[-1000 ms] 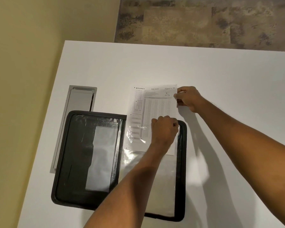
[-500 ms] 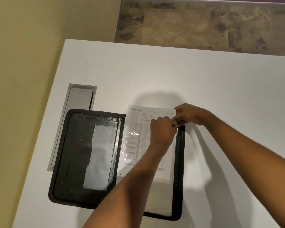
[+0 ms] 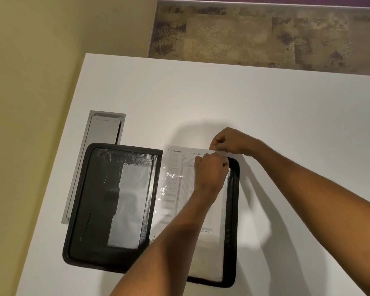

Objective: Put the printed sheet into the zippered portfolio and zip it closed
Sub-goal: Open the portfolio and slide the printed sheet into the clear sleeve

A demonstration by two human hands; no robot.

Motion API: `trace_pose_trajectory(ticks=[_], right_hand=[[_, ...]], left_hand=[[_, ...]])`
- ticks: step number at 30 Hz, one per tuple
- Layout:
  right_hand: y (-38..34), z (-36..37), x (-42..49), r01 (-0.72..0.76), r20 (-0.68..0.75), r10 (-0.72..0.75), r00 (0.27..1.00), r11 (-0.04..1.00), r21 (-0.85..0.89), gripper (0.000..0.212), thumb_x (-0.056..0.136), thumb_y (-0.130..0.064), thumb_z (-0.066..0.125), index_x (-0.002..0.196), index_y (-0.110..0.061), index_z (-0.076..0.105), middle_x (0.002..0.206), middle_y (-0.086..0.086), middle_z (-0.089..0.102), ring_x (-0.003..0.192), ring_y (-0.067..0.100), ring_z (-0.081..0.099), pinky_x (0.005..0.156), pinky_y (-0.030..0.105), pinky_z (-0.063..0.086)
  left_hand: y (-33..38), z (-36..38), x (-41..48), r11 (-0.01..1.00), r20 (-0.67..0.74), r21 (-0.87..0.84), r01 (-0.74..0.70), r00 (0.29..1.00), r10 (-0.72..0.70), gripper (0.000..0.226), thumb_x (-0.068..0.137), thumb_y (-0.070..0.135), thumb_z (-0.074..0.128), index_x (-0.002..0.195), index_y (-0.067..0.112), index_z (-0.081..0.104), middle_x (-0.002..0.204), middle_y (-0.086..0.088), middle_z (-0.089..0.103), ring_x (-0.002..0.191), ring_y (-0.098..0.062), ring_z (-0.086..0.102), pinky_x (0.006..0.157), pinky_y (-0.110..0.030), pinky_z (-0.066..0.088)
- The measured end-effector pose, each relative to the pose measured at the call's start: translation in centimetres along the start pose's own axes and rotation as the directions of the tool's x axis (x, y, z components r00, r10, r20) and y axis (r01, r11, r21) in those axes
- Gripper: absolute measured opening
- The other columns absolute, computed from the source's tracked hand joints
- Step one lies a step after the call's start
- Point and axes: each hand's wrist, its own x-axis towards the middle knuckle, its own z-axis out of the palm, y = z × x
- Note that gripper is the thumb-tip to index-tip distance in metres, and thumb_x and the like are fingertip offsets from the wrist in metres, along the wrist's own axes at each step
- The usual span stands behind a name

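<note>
The black zippered portfolio (image 3: 107, 199) lies open and flat on the white table (image 3: 265, 99). The printed sheet (image 3: 175, 189) sits most of the way inside the clear plastic sleeve on the portfolio's right half, its top strip sticking out past the upper rim. My left hand (image 3: 209, 174) is closed at the sleeve's top edge, over the sheet, and seems to pinch the plastic. My right hand (image 3: 229, 141) pinches the sheet's top right corner, just beyond my left hand. My left forearm hides the sheet's lower middle.
A grey cable hatch (image 3: 103, 133) is set into the table beside the portfolio's upper left corner. The table's left edge runs along a yellow wall (image 3: 30, 82). Patterned carpet (image 3: 265, 28) lies beyond the far edge.
The sheet has slid toward me, deeper into the clear sleeve. My right hand came down with its corner and now sits just beyond my left hand, which stayed at the sleeve's top.
</note>
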Motion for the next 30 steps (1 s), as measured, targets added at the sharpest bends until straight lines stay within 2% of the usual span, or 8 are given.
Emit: trace_pose_trajectory(ticks=[3, 7, 10, 13, 17, 22, 25, 30], right_hand=[[-0.6, 0.4, -0.6, -0.083, 0.116, 0.083, 0.990, 0.997, -0.002, 0.036, 0.103, -0.037, 0.058, 0.087, -0.014, 0.081, 0.098, 0.000, 0.077, 0.087, 0.013, 0.066, 0.088, 0.037, 0.052], [-1.6, 1.3, -0.9, -0.181, 0.174, 0.184, 0.967, 0.983, -0.030, 0.068, 0.105, -0.062, 0.036, 0.101, -0.010, 0.079, 0.104, 0.004, 0.074, 0.106, 0.022, 0.068, 0.101, 0.038, 0.049], [-2.4, 2.1, -0.9, -0.208, 0.216, 0.225, 0.950, 0.973, -0.099, 0.081, 0.101, -0.072, 0.028, 0.093, -0.007, 0.075, 0.100, 0.007, 0.074, 0.107, 0.028, 0.069, 0.108, 0.045, 0.048], [-3.0, 2.6, -0.8, -0.234, 0.233, 0.270, 0.934, 0.957, -0.169, 0.080, 0.093, -0.083, 0.022, 0.075, -0.021, 0.069, 0.091, -0.001, 0.071, 0.100, 0.023, 0.068, 0.109, 0.046, 0.047], [-3.7, 3.0, -0.6, -0.253, 0.269, 0.320, 0.909, 0.933, -0.255, 0.086, 0.081, -0.095, 0.016, 0.082, -0.028, 0.071, 0.098, -0.003, 0.072, 0.106, 0.022, 0.068, 0.109, 0.048, 0.045], [-4.2, 3.5, -0.4, -0.219, 0.262, 0.346, 0.901, 0.883, -0.414, 0.079, 0.084, -0.093, 0.020, 0.074, -0.031, 0.067, 0.092, -0.006, 0.069, 0.102, 0.023, 0.068, 0.105, 0.046, 0.048], [-4.1, 3.1, -0.6, -0.228, 0.254, 0.363, 0.896, 0.870, -0.438, 0.074, 0.089, -0.088, 0.023, 0.075, -0.029, 0.065, 0.102, -0.002, 0.069, 0.108, 0.024, 0.067, 0.108, 0.046, 0.046], [-2.9, 2.3, -1.5, -0.291, 0.224, 0.367, 0.903, 0.905, -0.311, 0.086, 0.092, -0.084, 0.028, 0.111, -0.013, 0.073, 0.123, 0.007, 0.068, 0.117, 0.028, 0.063, 0.112, 0.046, 0.044]], left_hand=[[-0.1, 0.3, -0.2, 1.000, -0.015, -0.030, 0.001, 1.000, -0.002, 0.030, 0.094, 0.017, 0.059, 0.068, 0.027, 0.067, 0.069, 0.012, 0.060, 0.075, -0.009, 0.056, 0.079, -0.035, 0.039], [0.1, 0.3, -0.6, 1.000, -0.104, 0.009, -0.029, 0.994, 0.030, 0.029, 0.091, 0.018, 0.064, 0.064, 0.030, 0.063, 0.069, 0.018, 0.048, 0.074, -0.005, 0.043, 0.074, -0.029, 0.025], [0.1, 0.5, -0.9, 0.999, -0.148, 0.017, -0.045, 0.988, 0.047, 0.024, 0.091, 0.020, 0.071, 0.069, 0.028, 0.072, 0.067, 0.011, 0.061, 0.070, -0.009, 0.054, 0.074, -0.032, 0.038], [0.0, 0.9, -1.4, 0.998, -0.149, 0.012, -0.066, 0.987, 0.067, 0.017, 0.093, 0.021, 0.073, 0.077, 0.025, 0.077, 0.075, 0.006, 0.071, 0.077, -0.013, 0.062, 0.079, -0.035, 0.047], [-0.5, 1.2, -1.7, 0.996, -0.160, 0.007, -0.090, 0.983, 0.090, 0.015, 0.095, 0.017, 0.067, 0.086, 0.021, 0.079, 0.083, 0.001, 0.074, 0.086, -0.020, 0.064, 0.085, -0.040, 0.047], [-0.6, 1.8, -1.9, 0.999, -0.173, 0.003, -0.053, 0.984, 0.053, 0.019, 0.090, 0.014, 0.069, 0.080, 0.024, 0.080, 0.073, 0.005, 0.074, 0.085, -0.022, 0.066, 0.097, -0.045, 0.049], [-0.7, 2.4, -2.0, 0.993, -0.187, 0.065, -0.096, 0.976, 0.107, 0.014, 0.093, 0.020, 0.071, 0.086, 0.026, 0.082, 0.074, 0.006, 0.074, 0.084, -0.020, 0.065, 0.093, -0.041, 0.050], [-2.3, 2.2, -3.0, 0.960, -0.236, 0.130, -0.249, 0.932, 0.274, 0.017, 0.096, 0.020, 0.061, 0.109, 0.022, 0.071, 0.102, 0.003, 0.071, 0.105, -0.018, 0.062, 0.102, -0.040, 0.040]])
